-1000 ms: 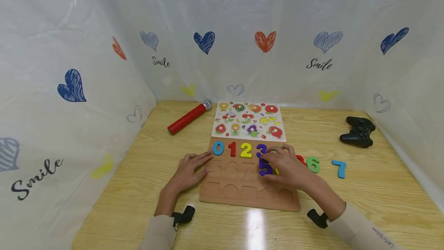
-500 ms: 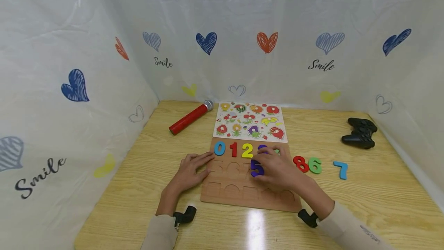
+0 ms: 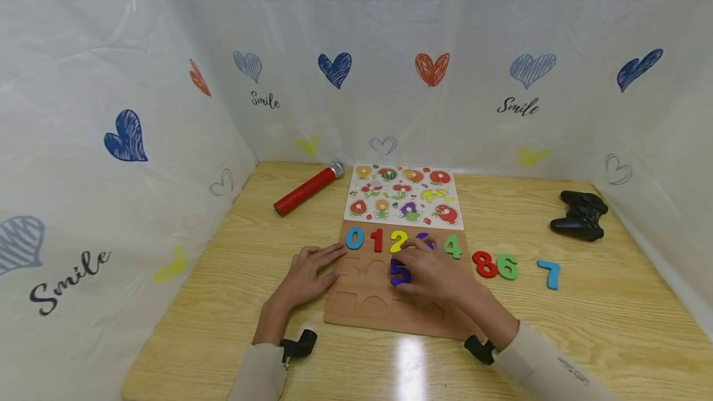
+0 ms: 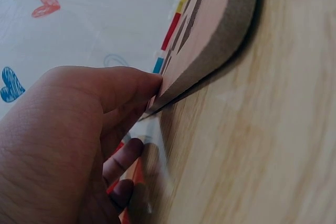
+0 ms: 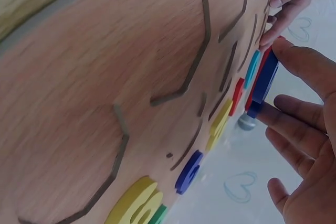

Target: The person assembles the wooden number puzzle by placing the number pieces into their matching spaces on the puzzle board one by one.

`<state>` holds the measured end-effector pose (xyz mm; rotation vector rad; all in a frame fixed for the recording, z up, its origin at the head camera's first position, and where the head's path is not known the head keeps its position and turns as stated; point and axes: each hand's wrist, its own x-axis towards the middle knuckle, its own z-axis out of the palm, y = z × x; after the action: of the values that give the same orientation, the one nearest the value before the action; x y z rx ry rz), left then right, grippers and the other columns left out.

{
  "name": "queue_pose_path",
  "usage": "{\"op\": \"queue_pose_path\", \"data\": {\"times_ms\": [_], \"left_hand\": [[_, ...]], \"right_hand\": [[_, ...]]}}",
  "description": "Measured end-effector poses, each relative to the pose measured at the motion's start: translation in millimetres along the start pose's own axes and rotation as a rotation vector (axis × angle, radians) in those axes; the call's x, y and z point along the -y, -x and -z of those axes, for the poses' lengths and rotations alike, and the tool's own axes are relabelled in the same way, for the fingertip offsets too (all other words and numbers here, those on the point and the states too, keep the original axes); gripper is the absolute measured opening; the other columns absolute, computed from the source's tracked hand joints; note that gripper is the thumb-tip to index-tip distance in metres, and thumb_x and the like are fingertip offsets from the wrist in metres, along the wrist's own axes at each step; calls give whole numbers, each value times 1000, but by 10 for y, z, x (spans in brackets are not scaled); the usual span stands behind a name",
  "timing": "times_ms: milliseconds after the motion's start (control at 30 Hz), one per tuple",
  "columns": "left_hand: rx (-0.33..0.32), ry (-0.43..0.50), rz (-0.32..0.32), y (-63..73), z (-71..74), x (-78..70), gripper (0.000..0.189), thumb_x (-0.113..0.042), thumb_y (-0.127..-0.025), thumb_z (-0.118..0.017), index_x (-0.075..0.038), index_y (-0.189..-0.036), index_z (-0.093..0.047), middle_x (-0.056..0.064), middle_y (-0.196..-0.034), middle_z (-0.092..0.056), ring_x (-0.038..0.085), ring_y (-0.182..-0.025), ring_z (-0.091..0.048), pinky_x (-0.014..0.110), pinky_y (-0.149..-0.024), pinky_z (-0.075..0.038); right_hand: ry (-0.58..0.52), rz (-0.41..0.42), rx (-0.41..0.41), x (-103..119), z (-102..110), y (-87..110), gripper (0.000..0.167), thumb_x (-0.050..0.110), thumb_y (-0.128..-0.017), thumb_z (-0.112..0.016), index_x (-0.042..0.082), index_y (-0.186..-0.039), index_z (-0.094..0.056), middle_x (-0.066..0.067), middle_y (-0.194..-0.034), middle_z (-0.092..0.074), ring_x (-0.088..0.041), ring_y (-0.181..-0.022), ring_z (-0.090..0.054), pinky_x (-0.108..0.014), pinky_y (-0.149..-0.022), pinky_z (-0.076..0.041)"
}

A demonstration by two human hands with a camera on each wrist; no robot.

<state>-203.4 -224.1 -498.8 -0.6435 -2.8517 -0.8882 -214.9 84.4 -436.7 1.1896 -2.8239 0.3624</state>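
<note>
My right hand (image 3: 437, 271) pinches a purple number 5 (image 3: 399, 272) between thumb and fingertips, over the middle row of a wooden number board (image 3: 356, 314). The 5 (image 5: 265, 80) appears tilted and clear of the board in the right wrist view. My left hand (image 3: 306, 274) rests its thumb and fingertips at the board's left edge, the other fingers loose (image 4: 126, 161). A blue 0 (image 3: 354, 238), red 1 (image 3: 377, 240), yellow 2 (image 3: 398, 241), purple 3 (image 5: 189, 172) and green 4 (image 3: 453, 246) sit along the top row. The right hand partly covers the 3.
A yellow number piece (image 5: 134, 203) lies on the board, hidden from the head view. Right of the board are a red 8 (image 3: 485, 264), green 6 (image 3: 507, 266) and blue 7 (image 3: 550, 273). Behind are a fruit puzzle (image 3: 414, 200), red microphone (image 3: 306, 192) and black game controller (image 3: 579, 215).
The right hand has carried the purple 5 leftward across the board, uncovering the green 4 and red 8. The left hand has stayed at the board's edge.
</note>
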Motion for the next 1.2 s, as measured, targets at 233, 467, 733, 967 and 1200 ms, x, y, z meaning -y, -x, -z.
{"op": "queue_pose_path", "data": {"times_ms": [233, 467, 733, 967, 1200], "left_hand": [[-1, 7, 1, 6, -5, -3, 49, -28, -99, -63, -21, -147, -54, -2, -154, -46, 30, -124, -41, 50, -91, -32], [9, -4, 9, -8, -10, 7, 48, -32, -101, -60, -24, -147, -54, -5, -154, -45, 28, -124, -41, 48, -91, -32], [7, 3, -4, -12, -26, 5, 48, -32, -100, -62, -22, -146, -55, -4, -153, -46, 28, -122, -41, 48, -90, -31], [8, 7, -5, -5, -12, -1, 48, -32, -101, -61, -22, -147, -54, -4, -154, -45, 28, -122, -42, 49, -90, -32], [-17, 15, -18, 5, 7, -9, 48, -29, -99, -63, -20, -146, -56, -1, -152, -47, 29, -120, -43, 49, -88, -32]], "right_hand": [[32, 26, -24, 70, -51, -66, 49, 41, -85, -79, 13, -123, -68, 2, -116, -70, -25, -125, -49, -60, -105, -23], [-36, 44, 1, 135, -64, -149, 50, 40, -88, -76, 11, -127, -66, -2, -121, -67, -28, -128, -47, -60, -105, -22], [-60, 70, 9, 195, -103, -240, 50, 39, -88, -76, 8, -127, -67, -1, -119, -68, -28, -129, -47, -61, -107, -21], [-48, 71, 9, 236, -148, -328, 51, 41, -88, -77, 10, -127, -66, -1, -120, -68, -25, -128, -47, -60, -107, -22], [-32, 35, 19, 274, -176, -416, 51, 43, -88, -76, 13, -128, -67, 3, -122, -67, -22, -131, -45, -57, -108, -22]]}}
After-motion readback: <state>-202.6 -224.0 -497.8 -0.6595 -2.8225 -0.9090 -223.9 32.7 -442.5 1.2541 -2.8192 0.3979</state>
